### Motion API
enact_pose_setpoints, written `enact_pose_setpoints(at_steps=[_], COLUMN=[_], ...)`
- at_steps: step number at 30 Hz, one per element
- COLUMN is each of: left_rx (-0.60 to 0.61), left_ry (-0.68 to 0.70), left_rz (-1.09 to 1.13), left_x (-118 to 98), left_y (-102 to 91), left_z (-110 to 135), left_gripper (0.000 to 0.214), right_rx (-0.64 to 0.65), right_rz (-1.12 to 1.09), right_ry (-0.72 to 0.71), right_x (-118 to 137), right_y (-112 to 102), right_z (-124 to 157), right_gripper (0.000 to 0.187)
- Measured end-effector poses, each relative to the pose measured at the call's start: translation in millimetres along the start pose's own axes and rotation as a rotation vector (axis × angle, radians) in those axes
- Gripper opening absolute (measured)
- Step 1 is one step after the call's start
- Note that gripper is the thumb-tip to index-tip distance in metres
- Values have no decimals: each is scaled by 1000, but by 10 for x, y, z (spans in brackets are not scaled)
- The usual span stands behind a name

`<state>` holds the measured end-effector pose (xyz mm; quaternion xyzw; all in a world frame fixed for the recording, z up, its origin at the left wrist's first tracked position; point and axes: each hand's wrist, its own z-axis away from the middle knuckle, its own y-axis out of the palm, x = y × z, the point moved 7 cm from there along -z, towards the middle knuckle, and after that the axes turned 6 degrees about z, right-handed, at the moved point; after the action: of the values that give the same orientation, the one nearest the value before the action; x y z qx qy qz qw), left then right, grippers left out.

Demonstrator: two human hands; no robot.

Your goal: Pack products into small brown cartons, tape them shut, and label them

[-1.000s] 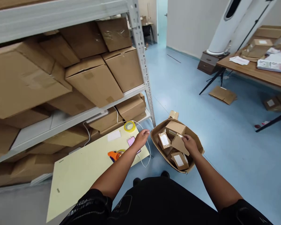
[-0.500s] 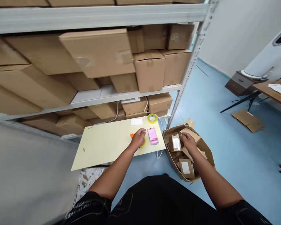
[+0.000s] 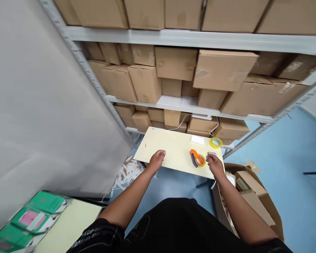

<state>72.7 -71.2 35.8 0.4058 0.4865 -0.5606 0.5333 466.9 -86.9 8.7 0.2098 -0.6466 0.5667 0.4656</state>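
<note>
Pale yellow, the flat board worktop (image 3: 173, 153) now fills the middle of my view, which has swung left since half a second ago. My right hand (image 3: 215, 164) has left the open brown cardboard carton (image 3: 263, 207) of small boxes and hangs over the worktop's right front corner. It is just beside the orange-and-blue tape dispenser (image 3: 197, 159), with its fingertips close to the pink phone (image 3: 212, 154). The fingers curl downward and I cannot tell whether they grip anything.

My left hand (image 3: 157, 160) has come off the dispenser and moved well to the left. It sits at the worktop's front edge with its fingers loosely curled and nothing in them.

A yellow tape roll (image 3: 216, 142) and a white card (image 3: 197, 140) lie further back on the worktop. Behind them stands the grey metal shelf (image 3: 173, 102) packed with brown cartons. White paper strips (image 3: 126, 173) litter the blue floor under the worktop's left edge.
</note>
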Motion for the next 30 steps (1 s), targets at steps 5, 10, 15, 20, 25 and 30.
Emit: enact_pose_setpoints(at_steps=[5, 10, 15, 20, 25, 30], left_rx=[-206, -403, -644, -877, -1087, -1279], left_ry=[-43, -103, -147, -184, -226, -231], left_rz=[74, 100, 134, 183, 184, 207], left_x=[195, 376, 502, 634, 710, 753], left_y=[-757, -1281, -1689, -1885, -2023, -2160], left_z=[132, 252, 443, 858, 1515, 2313], left_gripper=[39, 37, 37, 37, 39, 38], right_rx=[187, 410, 629, 849, 1037, 1192], right_rz=[7, 7, 52, 60, 80, 74], right_ry=[-61, -124, -231, -324, -473, -551], right_x=[575, 968, 1463, 1881, 2213, 2479], right_y=[782, 1606, 2490, 3295, 3947, 4336], right_z=[-168, -522, -805, -771, -297, 432], right_gripper=[48, 49, 51, 50, 50, 50])
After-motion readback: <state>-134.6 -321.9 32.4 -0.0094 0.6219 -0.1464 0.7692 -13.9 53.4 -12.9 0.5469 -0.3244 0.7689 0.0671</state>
